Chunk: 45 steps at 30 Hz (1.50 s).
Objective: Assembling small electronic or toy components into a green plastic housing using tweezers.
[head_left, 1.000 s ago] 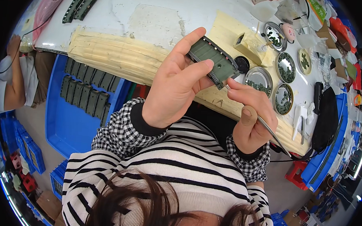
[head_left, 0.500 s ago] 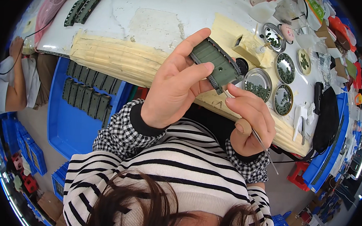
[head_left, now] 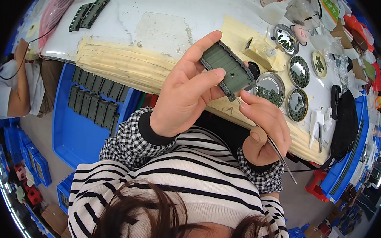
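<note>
My left hand (head_left: 181, 86) grips a dark green plastic model tank hull (head_left: 228, 65), its thumb pressed on the flat face. Ribbed, track-like strips run along the hull's two long sides, and a small round hole shows near one end. In my right hand (head_left: 265, 125) is a long, thin metal tool (head_left: 279, 154), its rear end sticking out toward the lower right. The fingertips and the tool's front end meet the hull's near right corner; the exact contact there is too small to make out. A beige wrap covers part of the right thumb.
Round tins (head_left: 270, 85) of small green parts stand at the right, beside a yellowish block (head_left: 263, 51). A blue bin (head_left: 75, 141) at the left holds rows of green hulls. Two green pieces (head_left: 92, 14) lie on the far left table. Another person's arm (head_left: 22, 84) shows at left.
The right hand has shifted slightly right, and the metal tool has turned a little with it. The left hand keeps the hull almost in place.
</note>
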Each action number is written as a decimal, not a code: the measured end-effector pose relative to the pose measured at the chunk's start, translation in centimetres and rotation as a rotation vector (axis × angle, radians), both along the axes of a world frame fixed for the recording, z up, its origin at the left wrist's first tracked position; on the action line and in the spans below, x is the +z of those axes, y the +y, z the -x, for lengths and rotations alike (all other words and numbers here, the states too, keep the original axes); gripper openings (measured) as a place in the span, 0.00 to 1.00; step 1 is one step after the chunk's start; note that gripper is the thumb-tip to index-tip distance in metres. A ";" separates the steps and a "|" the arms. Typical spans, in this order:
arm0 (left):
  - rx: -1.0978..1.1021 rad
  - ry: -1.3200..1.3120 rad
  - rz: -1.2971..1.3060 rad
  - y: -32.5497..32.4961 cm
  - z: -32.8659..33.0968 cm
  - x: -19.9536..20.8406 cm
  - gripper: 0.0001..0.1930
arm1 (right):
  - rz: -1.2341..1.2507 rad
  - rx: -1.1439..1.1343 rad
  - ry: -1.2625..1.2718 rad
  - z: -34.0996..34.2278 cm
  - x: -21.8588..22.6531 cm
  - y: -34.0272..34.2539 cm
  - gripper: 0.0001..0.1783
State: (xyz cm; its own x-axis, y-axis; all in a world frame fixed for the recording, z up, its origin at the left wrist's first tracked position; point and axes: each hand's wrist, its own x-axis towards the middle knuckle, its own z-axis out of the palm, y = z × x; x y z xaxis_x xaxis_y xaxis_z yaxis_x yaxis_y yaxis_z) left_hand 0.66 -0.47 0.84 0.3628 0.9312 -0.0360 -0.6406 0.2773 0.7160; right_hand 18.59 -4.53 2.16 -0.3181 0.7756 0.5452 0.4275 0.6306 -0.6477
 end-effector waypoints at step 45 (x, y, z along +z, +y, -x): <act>0.008 -0.124 0.083 1.0 0.6 0.1 0.30 | -0.104 -0.128 0.412 -0.8 -1.0 0.1 0.22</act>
